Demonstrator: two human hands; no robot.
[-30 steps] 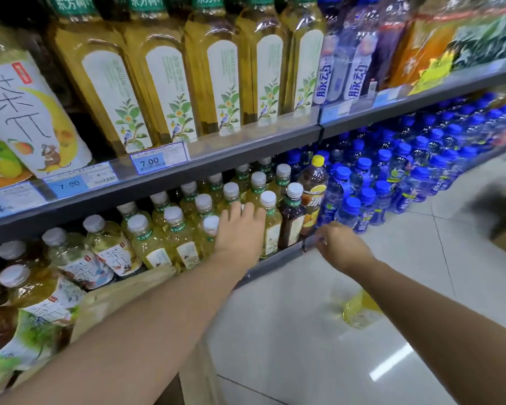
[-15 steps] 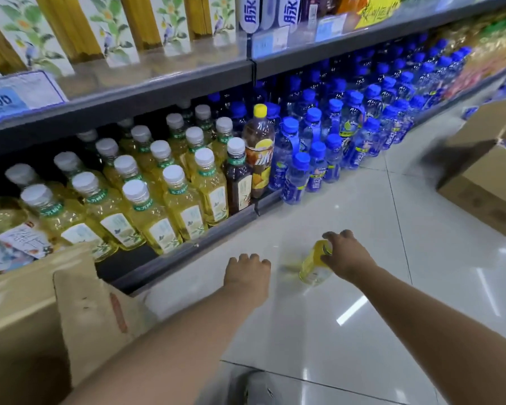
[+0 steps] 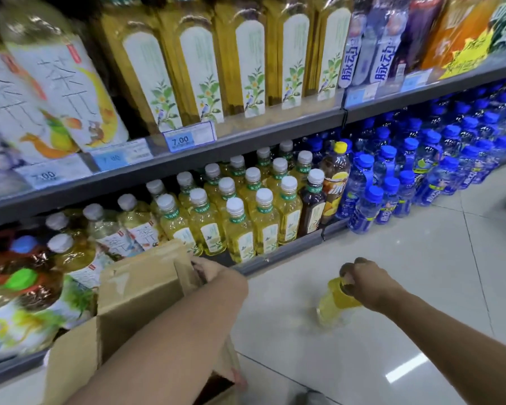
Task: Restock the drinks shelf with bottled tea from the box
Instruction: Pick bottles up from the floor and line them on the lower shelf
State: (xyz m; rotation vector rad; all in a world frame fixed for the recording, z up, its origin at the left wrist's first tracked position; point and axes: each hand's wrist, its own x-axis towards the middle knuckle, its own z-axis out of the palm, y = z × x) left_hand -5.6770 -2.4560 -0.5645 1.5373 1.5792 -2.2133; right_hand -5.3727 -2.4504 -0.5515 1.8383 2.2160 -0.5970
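My right hand (image 3: pixel 362 280) grips the cap end of a yellow tea bottle (image 3: pixel 335 302) that hangs tilted just above the floor. My left hand (image 3: pixel 208 268) reaches over the upright flap of the cardboard box (image 3: pixel 135 290) at the lower left; its fingers are hidden behind the flap, so their hold is unclear. On the lower shelf (image 3: pixel 284 252) stand several rows of the same yellow tea bottles (image 3: pixel 240 229) with white caps, right up to the shelf's front edge.
A dark tea bottle (image 3: pixel 313 204) and a yellow-capped iced tea bottle (image 3: pixel 335 182) stand right of the yellow rows, then several blue-capped bottles (image 3: pixel 392 182). The upper shelf (image 3: pixel 246 141) carries tall tea bottles. Glossy floor tiles (image 3: pixel 392 287) stretch to the right.
My left hand has drawn back from the shelf bottles and moved left to the box flap. My right hand keeps the yellow bottle low over the floor. The camera tilted down, then up.
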